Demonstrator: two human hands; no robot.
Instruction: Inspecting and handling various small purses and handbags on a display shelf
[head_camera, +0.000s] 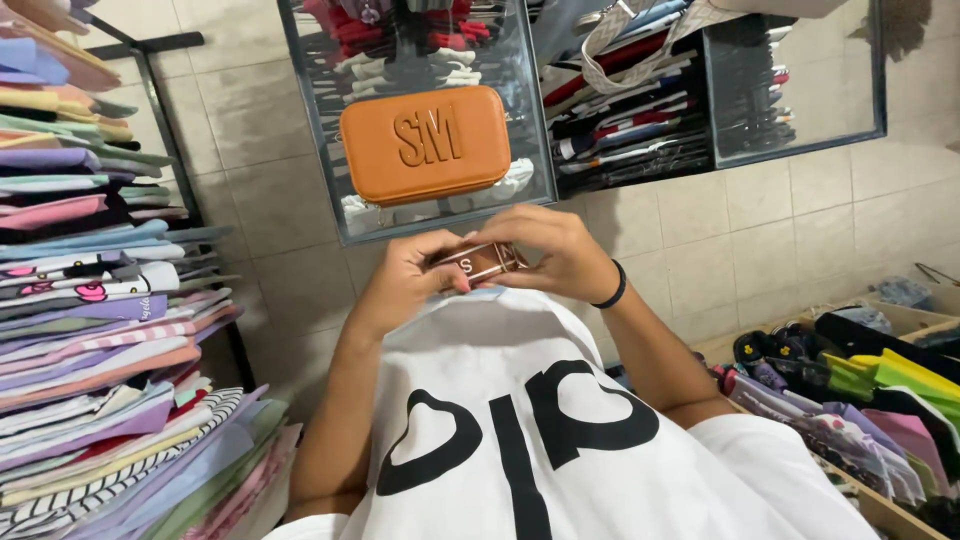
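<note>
Between both hands (480, 265), small brown case (478, 262).

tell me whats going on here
A person in a white shirt holds a small brown box in both hands, left hand and right hand, fingers closed around it. An orange bag sits just beyond on a glass case. Stacks of folded clothes stand on both sides.

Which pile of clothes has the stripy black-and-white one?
The tall folded stack on the left: a black-and-white striped piece lies near its bottom. The pile on the right shows none.
</note>
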